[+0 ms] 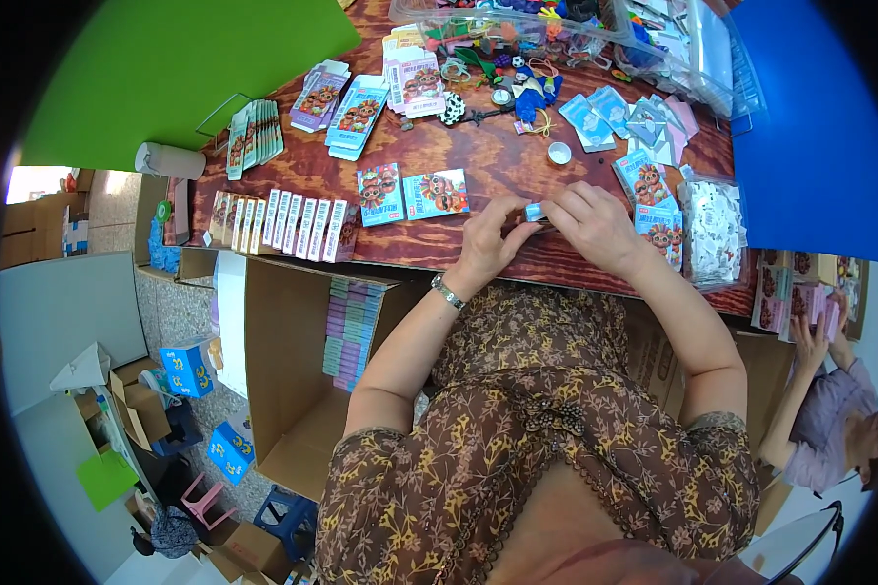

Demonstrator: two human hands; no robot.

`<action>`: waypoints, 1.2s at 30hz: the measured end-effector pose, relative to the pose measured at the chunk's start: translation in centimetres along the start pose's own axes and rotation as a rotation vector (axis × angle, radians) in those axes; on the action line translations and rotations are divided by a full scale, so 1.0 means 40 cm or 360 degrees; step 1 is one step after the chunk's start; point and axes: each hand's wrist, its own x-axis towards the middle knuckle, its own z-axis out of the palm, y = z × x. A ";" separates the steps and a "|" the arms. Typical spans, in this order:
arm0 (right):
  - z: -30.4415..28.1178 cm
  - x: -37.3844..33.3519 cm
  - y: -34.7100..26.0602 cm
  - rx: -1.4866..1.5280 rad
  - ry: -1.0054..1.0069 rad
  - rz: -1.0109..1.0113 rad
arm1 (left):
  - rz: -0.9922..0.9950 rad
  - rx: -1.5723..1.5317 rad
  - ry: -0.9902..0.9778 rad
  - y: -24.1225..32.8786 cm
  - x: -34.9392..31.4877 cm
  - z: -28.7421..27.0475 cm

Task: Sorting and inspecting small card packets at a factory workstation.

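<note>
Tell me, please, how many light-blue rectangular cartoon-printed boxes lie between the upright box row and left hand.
2: one light-blue box beside the upright box row, the other light-blue box nearer the left hand. More may be hidden beneath.

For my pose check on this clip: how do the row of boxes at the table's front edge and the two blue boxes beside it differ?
The row of boxes stands on edge, narrow sides up; the two blue boxes lie flat, pictures up. The row holds many boxes, the blue group just two. The row shows mostly pale sides, the blue boxes colourful faces. Both rest on the reddish-brown table, left of the left hand.
</note>
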 end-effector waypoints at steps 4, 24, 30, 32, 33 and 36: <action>-0.001 -0.003 0.001 0.0050 0.0001 -0.0062 | 0.0238 0.0188 0.0090 0.038 0.007 0.003; 0.017 -0.099 0.062 0.0560 0.0061 0.0206 | 0.0360 0.0408 0.0062 0.038 -0.008 0.013; 0.011 -0.099 0.034 0.0128 0.0091 -0.0009 | 0.0429 0.0508 0.0129 0.035 0.000 0.036; 0.019 -0.103 0.035 0.0047 0.0145 -0.0072 | 0.0434 0.0530 0.0121 0.034 -0.005 0.036; 0.023 -0.102 0.036 0.0220 0.0156 0.0036 | 0.0435 0.0556 0.0118 0.034 -0.010 0.035; 0.040 -0.100 0.020 0.0426 0.0175 0.0149 | 0.0507 0.0622 0.0125 0.030 -0.015 0.027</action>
